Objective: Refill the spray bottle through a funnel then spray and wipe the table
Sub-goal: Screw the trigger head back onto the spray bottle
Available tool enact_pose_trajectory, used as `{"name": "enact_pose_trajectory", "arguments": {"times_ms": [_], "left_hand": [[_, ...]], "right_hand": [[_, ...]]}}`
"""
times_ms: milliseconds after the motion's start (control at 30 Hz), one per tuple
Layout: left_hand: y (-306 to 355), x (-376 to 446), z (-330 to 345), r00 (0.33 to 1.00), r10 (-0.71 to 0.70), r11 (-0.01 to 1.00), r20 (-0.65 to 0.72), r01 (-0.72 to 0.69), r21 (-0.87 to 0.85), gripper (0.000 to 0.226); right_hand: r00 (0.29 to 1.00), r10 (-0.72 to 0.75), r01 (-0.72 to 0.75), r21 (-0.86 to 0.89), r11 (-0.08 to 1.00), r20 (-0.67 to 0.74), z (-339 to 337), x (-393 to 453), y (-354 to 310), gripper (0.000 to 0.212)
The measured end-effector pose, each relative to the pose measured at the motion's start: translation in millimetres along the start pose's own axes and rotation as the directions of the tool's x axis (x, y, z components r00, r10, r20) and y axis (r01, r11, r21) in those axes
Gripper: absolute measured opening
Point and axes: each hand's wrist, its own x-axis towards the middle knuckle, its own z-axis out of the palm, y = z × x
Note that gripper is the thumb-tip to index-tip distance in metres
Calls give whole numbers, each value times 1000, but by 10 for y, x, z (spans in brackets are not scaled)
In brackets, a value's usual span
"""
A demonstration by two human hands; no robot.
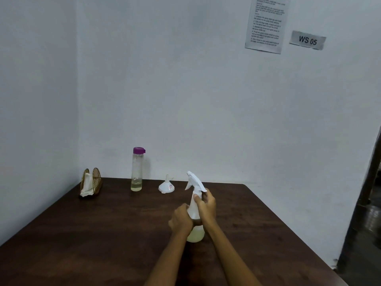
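At lower left of centre the clear refill bottle [136, 170] stood capped and nearly empty, the funnel [166, 186] upturned beside it. At lower centre the left hand [181, 218] gripped the spray bottle [195, 219] on the bench [103, 234] — the right hand's [206, 205] fingers curled round its neck. Judged: screwing the head tight — next, aim and squeeze.

Table [103, 234]: dark brown wood grain. Spray bottle [195, 213]: white, pale yellow liquid. Funnel [166, 186]: white (small red label). Clear bottle [136, 172]: purple cap [139, 150]. Walls [185, 89]: white.
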Motion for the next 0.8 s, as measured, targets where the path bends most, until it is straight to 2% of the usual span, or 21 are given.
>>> {"name": "enact_pose_trajectory", "arguments": {"times_ms": [167, 300, 433, 533, 667, 800], "left_hand": [[12, -1, 5, 1000, -8, 1000, -4, 8, 14, 57], [24, -3, 5, 1000, -13, 1000, -1, 13, 12, 56], [16, -9, -4, 1000, -9, 1000, 14, 9, 17, 63], [17, -4, -12, 1000, -9, 1000, 24, 8, 25, 65], [11, 23, -4, 1000, -9, 999, 19, 8, 41, 66], [5, 38, 5, 1000, -10, 998, 22, 9, 59, 68]], "right_hand": [[1000, -10, 5, -172, 985, -29, 53, 106, 11, 38], [1000, 20, -19, -119, 993, 6, 31, 44, 49, 34], [998, -31, 40, -157, 987, 60, -107, 24, 6, 30], [1000, -19, 22, -210, 977, 19, -92, 77, -64, 24], [997, 66, -73, -172, 982, -47, -53, 105, -81, 32], [995, 55, -44, -139, 989, 79, -127, 138, -102, 21]]}}
